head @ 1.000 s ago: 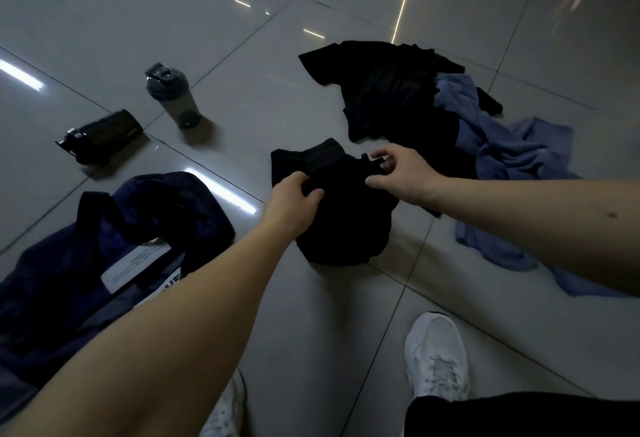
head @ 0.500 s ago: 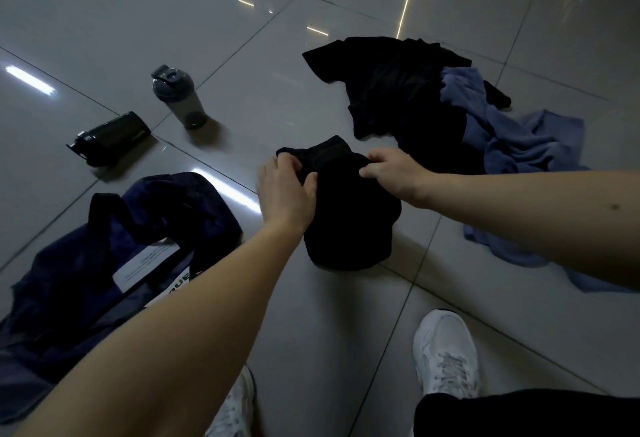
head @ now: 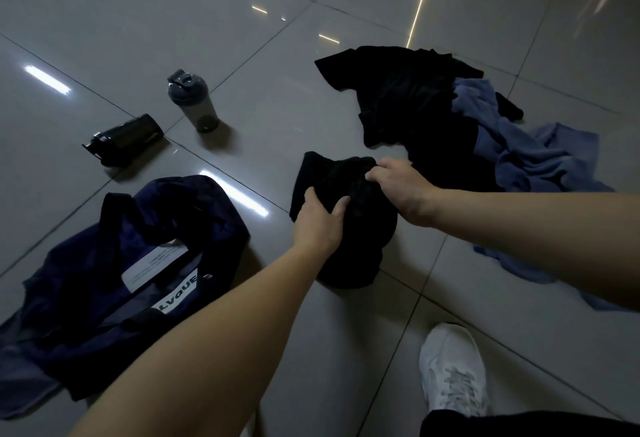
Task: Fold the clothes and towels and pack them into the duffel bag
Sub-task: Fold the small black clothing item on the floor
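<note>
Grey tiled floor (head: 207,20) carries everything. Our bag (head: 86,280) lies open left of the black bundle (head: 356,256), nearest our left hand (head: 317,225), which grips the bundle's left edge; our right hand (head: 401,190) pinches its far edge. We judge the carry goes leftward.

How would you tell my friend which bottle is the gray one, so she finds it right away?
Find the navy duffel bag on the tiled floor, at the person's left. Just past its far end are two bottles. The gray bottle stands upright with a flip lid, while the black bottle beside it lies on its side.
</note>
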`<state>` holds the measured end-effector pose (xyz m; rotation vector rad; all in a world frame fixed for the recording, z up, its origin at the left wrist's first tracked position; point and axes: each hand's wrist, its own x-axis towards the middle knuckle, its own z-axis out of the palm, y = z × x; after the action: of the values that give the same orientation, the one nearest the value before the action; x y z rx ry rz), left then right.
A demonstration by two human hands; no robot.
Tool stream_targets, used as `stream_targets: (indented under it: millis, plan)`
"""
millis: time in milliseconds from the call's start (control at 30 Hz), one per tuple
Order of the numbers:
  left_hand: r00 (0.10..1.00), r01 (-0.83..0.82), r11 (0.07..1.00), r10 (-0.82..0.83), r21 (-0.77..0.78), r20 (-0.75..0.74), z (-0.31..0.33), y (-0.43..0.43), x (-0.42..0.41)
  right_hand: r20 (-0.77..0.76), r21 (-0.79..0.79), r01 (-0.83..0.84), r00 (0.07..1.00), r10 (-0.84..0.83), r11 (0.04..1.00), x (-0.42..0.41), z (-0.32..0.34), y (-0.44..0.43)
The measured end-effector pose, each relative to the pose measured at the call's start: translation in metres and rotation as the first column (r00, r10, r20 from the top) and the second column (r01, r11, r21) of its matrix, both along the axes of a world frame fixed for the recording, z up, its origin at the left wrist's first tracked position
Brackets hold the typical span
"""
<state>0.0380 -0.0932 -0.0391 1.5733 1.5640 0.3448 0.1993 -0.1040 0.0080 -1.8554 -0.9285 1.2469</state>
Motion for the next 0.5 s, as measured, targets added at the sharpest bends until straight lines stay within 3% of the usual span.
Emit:
stream_targets:
  millis: [100,233,500]
  plan:
    - [0.977,-0.07,0.984,0.101,-0.164,0.186,-0.005,0.009,0.001,-0.059,-0.001,0.005,0.998,-0.005,1.0,-0.003,-0.001,-0.004]
    - [0.959,-0.092,0.99,0.116,-0.104,0.259,-0.007,0.013,0.001,-0.05,0.004,0.014,0.999,-0.014,1.0,0.0,0.003,-0.006]
    - [0.974,-0.104,0.992,0.117,-0.074,0.195,0.004,0.02,-0.01,0.324,0.032,-0.105,0.942,0.089,0.994,0.033,-0.007,-0.005]
